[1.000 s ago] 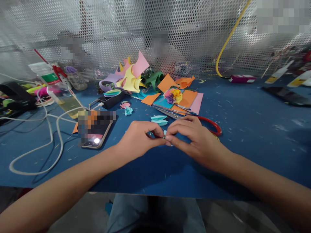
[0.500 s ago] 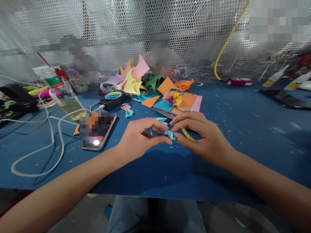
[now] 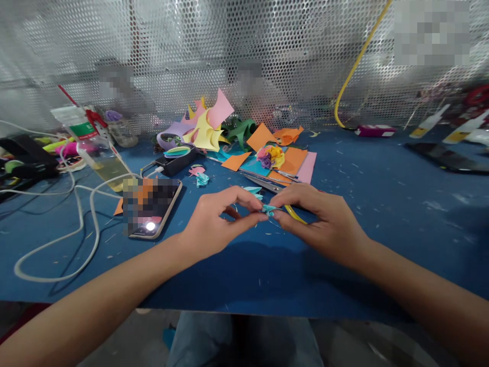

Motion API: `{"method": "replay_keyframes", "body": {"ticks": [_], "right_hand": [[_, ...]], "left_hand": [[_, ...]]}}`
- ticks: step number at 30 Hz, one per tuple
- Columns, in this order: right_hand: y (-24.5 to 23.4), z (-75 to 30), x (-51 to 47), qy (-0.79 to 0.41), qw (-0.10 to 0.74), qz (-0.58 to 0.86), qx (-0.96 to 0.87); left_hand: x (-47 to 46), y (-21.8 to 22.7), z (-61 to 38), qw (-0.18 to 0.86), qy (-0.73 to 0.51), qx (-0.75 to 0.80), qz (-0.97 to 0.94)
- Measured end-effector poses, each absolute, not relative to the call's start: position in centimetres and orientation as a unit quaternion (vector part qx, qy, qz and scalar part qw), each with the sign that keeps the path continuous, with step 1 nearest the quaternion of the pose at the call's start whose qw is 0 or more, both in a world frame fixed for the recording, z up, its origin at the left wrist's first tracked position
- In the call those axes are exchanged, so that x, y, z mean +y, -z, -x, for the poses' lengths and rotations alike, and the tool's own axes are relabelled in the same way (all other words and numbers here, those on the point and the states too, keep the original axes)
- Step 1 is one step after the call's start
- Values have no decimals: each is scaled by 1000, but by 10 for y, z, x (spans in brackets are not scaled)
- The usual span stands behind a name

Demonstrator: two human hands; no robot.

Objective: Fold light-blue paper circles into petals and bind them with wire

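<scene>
Crossing the near edge of the blue tabletop with both forearms, holding the hands just above the surface. Pinching one end of a small blue paper piece between thumb and fingertips of the left hand; pinching the other end likewise with the right hand, so suspending it between the two. Probably weighing almost nothing, feeling soft, creasing readily and tearing if tugged; presumably hardly slipping. Calling for a light fingertip hold at the two ends, leaving the curled middle unsquashed. Seeing a phone toward the left side of the surface, folded blue papers just past the left fingertips, and scissors beside the right hand, partly hiding behind it. Farther back, finding a crumpled blue paper, then a paper flower on coloured sheets. Facing cut scraps near the far edge and perforated mesh behind it.
</scene>
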State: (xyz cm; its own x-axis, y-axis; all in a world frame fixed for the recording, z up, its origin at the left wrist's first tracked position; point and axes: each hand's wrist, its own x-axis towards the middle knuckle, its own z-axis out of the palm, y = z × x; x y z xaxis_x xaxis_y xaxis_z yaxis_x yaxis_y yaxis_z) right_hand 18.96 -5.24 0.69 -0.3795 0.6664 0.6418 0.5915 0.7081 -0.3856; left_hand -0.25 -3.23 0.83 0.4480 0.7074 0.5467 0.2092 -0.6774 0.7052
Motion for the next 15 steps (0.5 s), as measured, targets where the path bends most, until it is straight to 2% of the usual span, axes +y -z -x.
{"method": "replay_keyframes", "body": {"ticks": [15], "right_hand": [[-8, -186, -54, -44, 405, 364, -838]], "left_hand": [[-36, -6, 1, 228, -435, 283, -824]]}}
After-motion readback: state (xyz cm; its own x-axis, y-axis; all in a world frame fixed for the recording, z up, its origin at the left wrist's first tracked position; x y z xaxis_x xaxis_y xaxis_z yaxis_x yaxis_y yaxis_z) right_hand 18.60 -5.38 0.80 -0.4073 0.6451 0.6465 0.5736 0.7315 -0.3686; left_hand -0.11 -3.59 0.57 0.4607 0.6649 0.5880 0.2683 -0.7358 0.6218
